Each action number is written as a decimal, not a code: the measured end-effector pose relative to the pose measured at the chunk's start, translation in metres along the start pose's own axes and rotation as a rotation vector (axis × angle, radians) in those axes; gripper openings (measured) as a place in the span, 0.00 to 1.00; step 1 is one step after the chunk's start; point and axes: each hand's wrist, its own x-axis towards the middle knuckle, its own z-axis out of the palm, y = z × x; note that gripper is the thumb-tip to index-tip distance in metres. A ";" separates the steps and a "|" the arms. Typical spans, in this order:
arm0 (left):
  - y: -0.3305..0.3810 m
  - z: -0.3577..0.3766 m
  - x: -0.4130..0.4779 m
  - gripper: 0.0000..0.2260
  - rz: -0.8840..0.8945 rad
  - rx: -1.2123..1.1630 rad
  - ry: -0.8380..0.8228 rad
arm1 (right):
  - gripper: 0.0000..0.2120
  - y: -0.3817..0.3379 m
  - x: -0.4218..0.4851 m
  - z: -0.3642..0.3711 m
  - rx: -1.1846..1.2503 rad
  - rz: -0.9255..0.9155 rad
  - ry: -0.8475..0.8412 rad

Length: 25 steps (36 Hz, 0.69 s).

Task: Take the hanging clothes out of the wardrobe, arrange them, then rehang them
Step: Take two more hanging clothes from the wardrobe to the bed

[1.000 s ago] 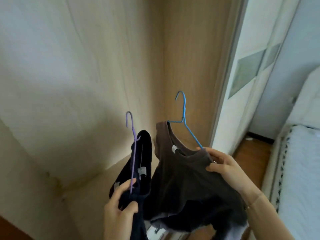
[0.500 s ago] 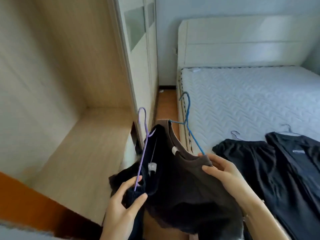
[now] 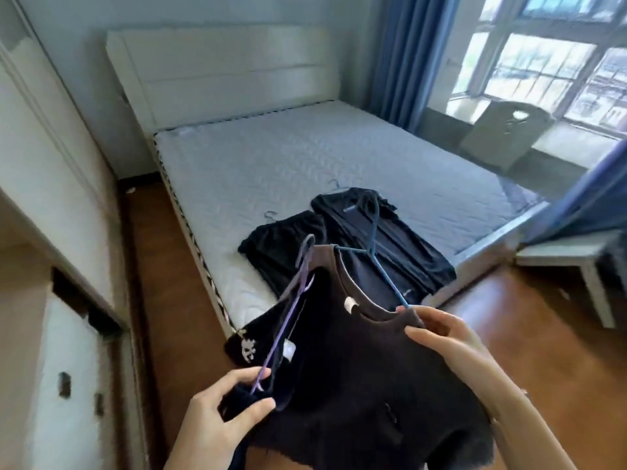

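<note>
Clothes in hand: two garments on hangers, both held in the air just short of the near corner of the white quilted mattress [image 3: 271, 157].

1. The left hand [image 3: 217, 412] pinches the lower wire of a thin purple wire hanger [image 3: 288, 320] between thumb and forefinger, together with the cloth of a black garment with a white print [image 3: 258, 337].
2. The right hand [image 3: 451, 337] pinches the shoulder of a brown short-sleeved T-shirt [image 3: 373, 385] where it covers one arm of a thin blue wire hanger [image 3: 376, 262]. Its other fingers lie curled along the cloth.

Probable faults:

- The black garment sits bunched to one side of its hanger. A slack pinch would likely let it slide to the floor beside the mattress.
- Both hooks stand close together above the mattress's near edge. They may snag each other during set-down.
- A pair of black shorts [image 3: 281, 242] and a long black top [image 3: 390, 239] lie flat on the mattress near that edge. Items dropped onto them would likely disturb the arrangement.
</note>
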 end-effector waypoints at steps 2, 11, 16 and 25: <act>0.015 0.033 -0.008 0.16 0.039 0.001 -0.048 | 0.11 0.010 -0.030 -0.042 0.005 0.000 0.041; 0.070 0.145 -0.023 0.14 0.156 -0.003 -0.199 | 0.09 0.033 -0.132 -0.194 -0.104 -0.126 0.260; 0.106 0.193 -0.004 0.10 0.246 0.037 -0.334 | 0.09 0.033 -0.158 -0.263 -0.259 -0.178 0.364; 0.167 0.299 0.096 0.07 0.418 0.122 -0.487 | 0.12 0.018 -0.137 -0.395 -0.612 -0.129 0.511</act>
